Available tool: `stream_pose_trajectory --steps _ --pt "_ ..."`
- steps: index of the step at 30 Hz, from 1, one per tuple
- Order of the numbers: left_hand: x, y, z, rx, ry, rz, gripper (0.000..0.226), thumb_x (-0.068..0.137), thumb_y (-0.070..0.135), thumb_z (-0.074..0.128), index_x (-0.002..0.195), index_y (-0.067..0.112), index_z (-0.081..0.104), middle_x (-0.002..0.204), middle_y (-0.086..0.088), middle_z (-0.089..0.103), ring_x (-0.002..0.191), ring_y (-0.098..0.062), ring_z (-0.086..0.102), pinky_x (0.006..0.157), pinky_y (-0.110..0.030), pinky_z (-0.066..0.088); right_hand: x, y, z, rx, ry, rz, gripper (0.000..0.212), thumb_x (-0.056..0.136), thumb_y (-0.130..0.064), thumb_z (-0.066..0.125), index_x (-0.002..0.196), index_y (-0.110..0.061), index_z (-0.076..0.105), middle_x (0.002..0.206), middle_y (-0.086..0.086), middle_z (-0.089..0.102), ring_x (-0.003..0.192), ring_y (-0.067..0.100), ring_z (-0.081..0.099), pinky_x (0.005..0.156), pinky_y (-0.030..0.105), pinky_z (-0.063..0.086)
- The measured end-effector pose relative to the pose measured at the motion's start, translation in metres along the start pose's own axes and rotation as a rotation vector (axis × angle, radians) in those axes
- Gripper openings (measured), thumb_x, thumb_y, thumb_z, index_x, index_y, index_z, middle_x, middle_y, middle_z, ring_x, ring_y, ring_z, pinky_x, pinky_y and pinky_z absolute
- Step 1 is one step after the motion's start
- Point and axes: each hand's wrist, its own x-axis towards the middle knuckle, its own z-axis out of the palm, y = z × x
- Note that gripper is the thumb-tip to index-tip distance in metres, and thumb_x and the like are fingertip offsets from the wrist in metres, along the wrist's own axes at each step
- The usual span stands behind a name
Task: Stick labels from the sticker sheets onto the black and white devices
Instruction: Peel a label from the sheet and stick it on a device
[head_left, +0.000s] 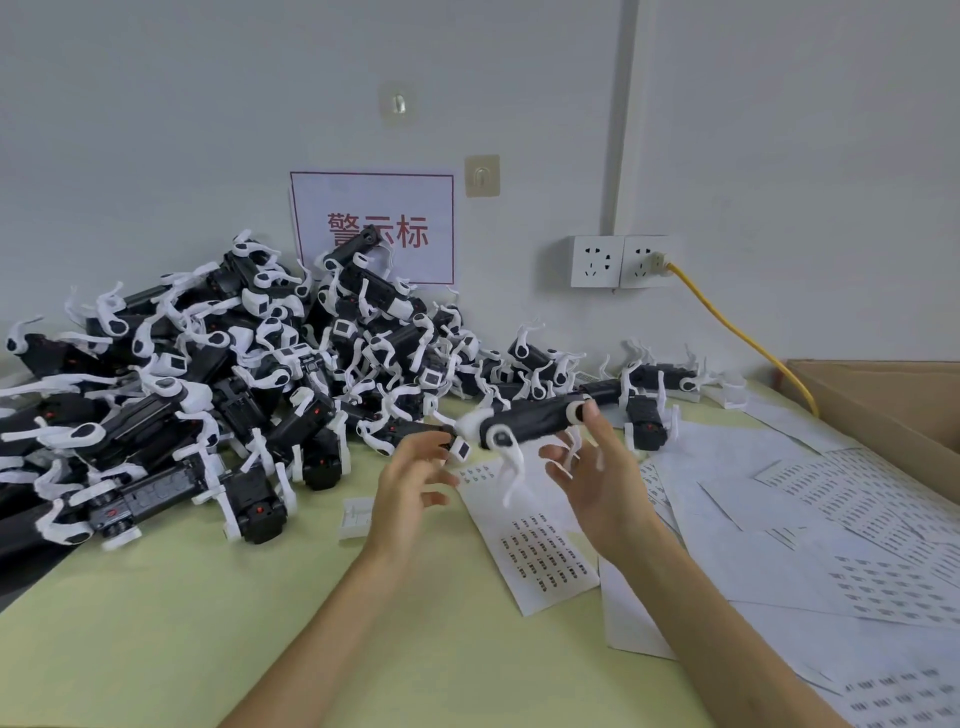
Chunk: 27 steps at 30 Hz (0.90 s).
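1. Nearest, the pale green counter (234, 623) carries everything.
2. Above it the left hand (410, 493) and right hand (597, 478) are raised apart, fingers splayed and loose.
3. Between them a long black and white device (530, 421) is blurred in the air. A right fingertip touches its white end cap, and left fingertips are just beside its small white block.
4. White paper sticker sheets (545, 556) with rows of small black labels lie beneath it and spread right.
5. A heap of black and white devices (208, 389) fills the far left.
6. A brown cardboard box (883, 410) sits far right.

Device pile (208, 374) left, sticker sheets (779, 519) right.
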Motion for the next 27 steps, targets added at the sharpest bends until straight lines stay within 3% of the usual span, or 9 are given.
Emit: stream_pose_trajectory --steps 1,4,8,11,15,18,20,23,27 --pt "0.0 0.002 -0.002 -0.092 -0.008 -0.054 0.017 0.098 0.015 0.053 0.106 0.014 0.068 0.093 -0.001 0.071 0.08 -0.021 0.064 0.069 -0.032 0.047 -0.001 -0.001 0.001 -0.034 -0.047 0.003 0.04 0.079 -0.052 0.075 0.102 -0.022 0.063 0.084 -0.003 0.064 0.073 0.015 0.064 0.085 0.033 0.043" --pt "-0.001 0.004 -0.001 -0.228 -0.142 -0.216 0.042 0.094 0.044 0.049 0.107 0.011 0.07 0.102 -0.014 0.072 0.088 -0.023 0.068 0.078 -0.039 0.05 -0.003 0.003 0.007 -0.2 -0.127 0.023 0.066 0.075 -0.05 0.072 0.132 -0.021 0.057 0.091 -0.004 0.072 0.076 0.014 0.066 0.089 0.036 0.045" --pt "-0.009 0.0 0.002 0.018 -0.423 -0.205 0.046 0.098 0.049 0.053 0.118 0.012 0.07 0.107 -0.02 0.074 0.094 -0.028 0.072 0.083 -0.035 0.055 -0.003 0.009 0.01 -0.388 -0.176 0.054 0.08 0.066 -0.056 0.078 0.136 -0.024 0.055 0.1 0.0 0.076 0.086 0.017 0.069 0.096 0.041 0.049" --pt "-0.012 -0.002 0.003 0.087 -0.444 -0.174 0.044 0.09 0.04 0.063 0.12 0.008 0.067 0.095 -0.018 0.073 0.089 -0.024 0.071 0.075 -0.025 0.052 -0.002 0.009 0.007 -0.41 -0.141 0.054 0.075 0.067 -0.059 0.079 0.132 -0.029 0.058 0.109 0.005 0.075 0.09 0.018 0.071 0.09 0.035 0.049" --pt "-0.012 0.001 0.007 0.036 -0.374 -0.184 0.044 0.093 0.041 0.066 0.115 0.003 0.064 0.096 -0.018 0.073 0.082 -0.018 0.07 0.067 -0.021 0.05 0.003 0.008 0.006 -0.404 0.019 0.003 0.059 0.078 -0.063 0.07 0.125 -0.028 0.064 0.115 -0.005 0.073 0.109 0.015 0.067 0.093 0.033 0.048" --pt "-0.01 0.001 0.007 0.006 -0.293 -0.19 0.035 0.101 0.037 0.053 0.108 0.004 0.064 0.095 -0.017 0.075 0.067 -0.009 0.066 0.049 -0.014 0.044 0.009 0.002 -0.006 -0.177 0.259 0.061 0.021 0.097 -0.034 0.066 0.11 -0.018 0.071 0.098 -0.001 0.071 0.094 0.019 0.064 0.087 0.032 0.049" --pt "-0.009 0.001 0.006 -0.007 -0.252 -0.203 0.037 0.103 0.039 0.05 0.106 0.006 0.065 0.096 -0.014 0.076 0.061 -0.007 0.063 0.047 -0.013 0.042 0.008 0.0 -0.01 -0.066 0.285 0.135 0.011 0.099 -0.023 0.064 0.104 -0.015 0.069 0.09 0.001 0.064 0.078 0.017 0.057 0.076 0.029 0.046" --pt "-0.009 0.001 0.006 -0.055 -0.205 -0.252 0.053 0.087 0.055 0.057 0.108 0.008 0.069 0.094 -0.01 0.071 0.068 -0.009 0.062 0.051 -0.013 0.045 0.005 0.002 -0.005 -0.097 0.065 0.201 0.007 0.097 -0.02 0.062 0.094 -0.018 0.068 0.08 -0.002 0.06 0.069 0.013 0.052 0.069 0.026 0.041" --pt "-0.007 -0.005 0.008 -0.195 -0.166 -0.331 0.057 0.08 0.057 0.061 0.11 0.011 0.076 0.099 -0.009 0.072 0.089 -0.02 0.066 0.09 -0.033 0.049 0.001 0.007 0.007 -0.264 -0.249 0.213 0.013 0.091 -0.03 0.067 0.081 -0.023 0.07 0.088 -0.001 0.065 0.074 0.012 0.059 0.073 0.025 0.047"
